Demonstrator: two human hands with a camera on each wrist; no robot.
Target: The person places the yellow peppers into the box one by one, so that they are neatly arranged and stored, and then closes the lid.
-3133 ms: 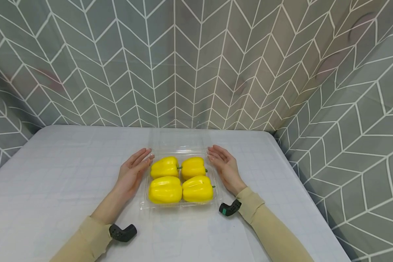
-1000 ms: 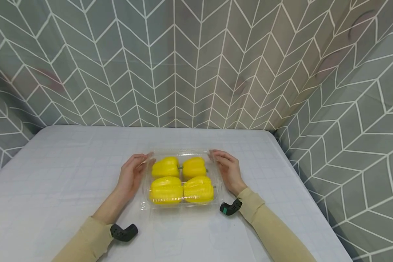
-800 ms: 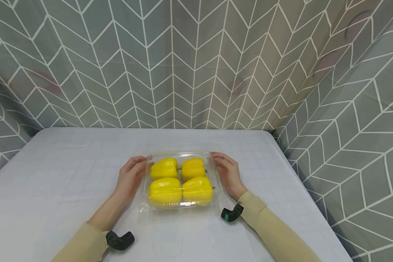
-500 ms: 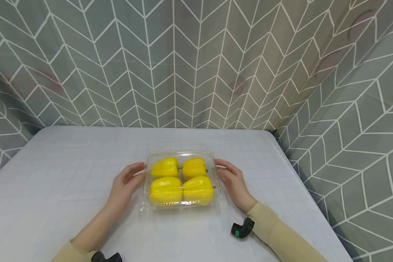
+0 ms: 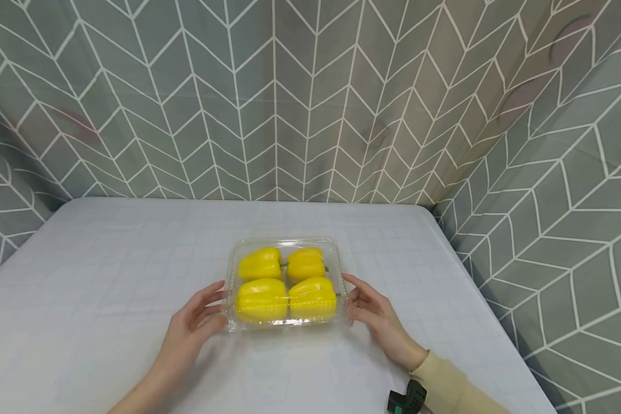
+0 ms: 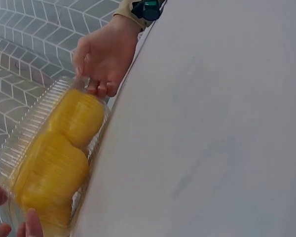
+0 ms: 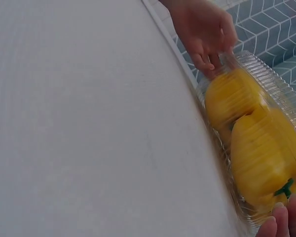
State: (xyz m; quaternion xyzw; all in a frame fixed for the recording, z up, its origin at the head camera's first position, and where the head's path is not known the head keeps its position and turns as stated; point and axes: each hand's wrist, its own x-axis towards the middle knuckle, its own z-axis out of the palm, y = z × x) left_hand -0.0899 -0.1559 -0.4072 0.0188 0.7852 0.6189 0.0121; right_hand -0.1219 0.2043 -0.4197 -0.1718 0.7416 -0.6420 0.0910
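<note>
Left forearm gets cut off by the bottom edge in the head view. In both wrist views only fingertips (image 6: pixel 32 224) of the near hand are seen, and the clear box (image 7: pixel 278 98) is clipped.

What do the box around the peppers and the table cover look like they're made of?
The clamshell box looks like thin clear plastic, glossy: the four yellow peppers show through it, and its lid is ribbed with bright glints. The table cover seems a matte white cloth or sheet with a faint grid; which one cannot be told.
</note>
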